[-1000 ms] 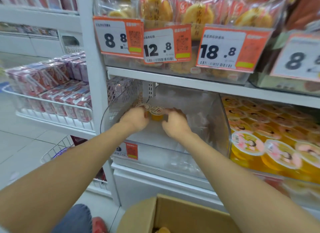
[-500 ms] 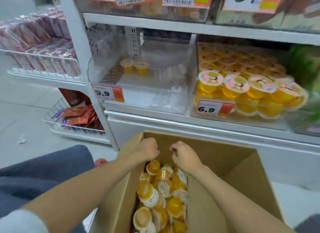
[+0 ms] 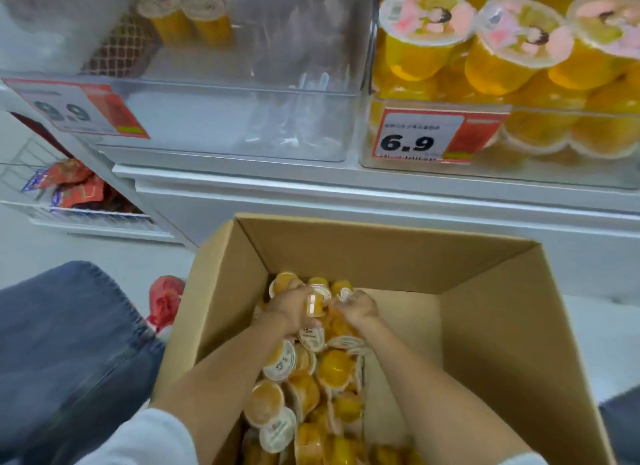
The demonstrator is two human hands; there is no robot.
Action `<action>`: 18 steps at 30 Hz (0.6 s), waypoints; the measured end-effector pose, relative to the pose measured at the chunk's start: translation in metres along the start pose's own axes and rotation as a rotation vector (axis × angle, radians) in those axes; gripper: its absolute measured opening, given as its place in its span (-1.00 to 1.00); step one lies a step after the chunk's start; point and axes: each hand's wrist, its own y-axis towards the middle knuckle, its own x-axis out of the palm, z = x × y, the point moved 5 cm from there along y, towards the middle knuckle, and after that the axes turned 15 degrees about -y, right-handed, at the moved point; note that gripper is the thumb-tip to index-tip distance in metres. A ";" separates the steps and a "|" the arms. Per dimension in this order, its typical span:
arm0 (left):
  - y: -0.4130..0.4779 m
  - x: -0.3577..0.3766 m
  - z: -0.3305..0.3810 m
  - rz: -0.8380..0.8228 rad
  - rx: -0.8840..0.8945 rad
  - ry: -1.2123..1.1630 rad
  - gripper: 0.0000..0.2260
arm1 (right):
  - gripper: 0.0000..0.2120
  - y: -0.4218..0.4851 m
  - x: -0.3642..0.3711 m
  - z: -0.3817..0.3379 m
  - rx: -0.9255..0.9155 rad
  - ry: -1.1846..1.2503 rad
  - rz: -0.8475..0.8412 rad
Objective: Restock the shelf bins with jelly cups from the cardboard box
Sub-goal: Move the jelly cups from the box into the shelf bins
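Brown cardboard box [image 3: 381, 253], small orange jelly cups [image 3: 332, 364] heaped inside, left hand [image 3: 292, 308] gripping one cup, right hand [image 3: 358, 307] curled beside it — grip unclear, clear plastic shelf bin [image 3: 242, 94] above.

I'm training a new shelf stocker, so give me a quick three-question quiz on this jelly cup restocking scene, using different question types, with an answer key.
1. True or false: the nearly empty clear bin has just two jelly cups showing in it.
2. Which price shows on the tag of the full bin beside it? A) 6.9 B) 12.8 C) 18.8
3. Fill in: the left hand and right hand are both down inside the ____.
Key: 1 true; 2 A; 3 cardboard box.
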 end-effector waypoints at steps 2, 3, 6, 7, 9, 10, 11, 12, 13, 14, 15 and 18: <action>0.004 0.003 0.001 -0.067 0.005 -0.034 -0.21 | -0.43 0.005 0.002 0.000 -0.010 -0.024 0.020; 0.006 0.003 0.001 -0.098 -0.004 -0.049 -0.19 | -0.39 0.004 0.002 0.000 -0.012 -0.051 0.014; 0.007 0.002 0.002 -0.172 -0.021 0.029 -0.11 | -0.27 -0.018 -0.008 -0.006 -0.024 -0.133 0.006; 0.008 0.002 0.003 -0.165 -0.012 0.073 -0.13 | -0.26 -0.022 -0.011 -0.006 -0.037 -0.147 0.022; 0.005 0.000 0.006 -0.093 0.006 0.118 -0.28 | -0.27 -0.027 -0.017 -0.007 -0.085 -0.173 0.084; 0.003 -0.001 0.008 -0.062 0.018 0.134 -0.36 | -0.29 -0.031 -0.021 -0.009 -0.116 -0.181 0.130; 0.002 -0.001 0.009 -0.037 0.030 0.139 -0.42 | -0.33 -0.035 -0.025 -0.010 -0.145 -0.163 0.175; 0.001 -0.003 0.010 -0.010 0.043 0.113 -0.49 | -0.38 -0.040 -0.031 -0.011 -0.173 -0.118 0.206; -0.002 -0.007 0.012 0.019 0.042 0.056 -0.57 | -0.44 -0.048 -0.038 -0.014 -0.211 -0.080 0.235; -0.006 -0.013 0.016 0.056 0.045 -0.016 -0.63 | -0.47 -0.058 -0.046 -0.016 -0.255 -0.074 0.263; -0.011 -0.022 0.022 0.090 0.041 -0.099 -0.66 | -0.47 -0.070 -0.056 -0.020 -0.311 -0.089 0.302; -0.039 -0.052 0.053 0.148 0.049 -0.413 -0.60 | -0.39 -0.116 -0.090 -0.035 -0.484 -0.200 0.443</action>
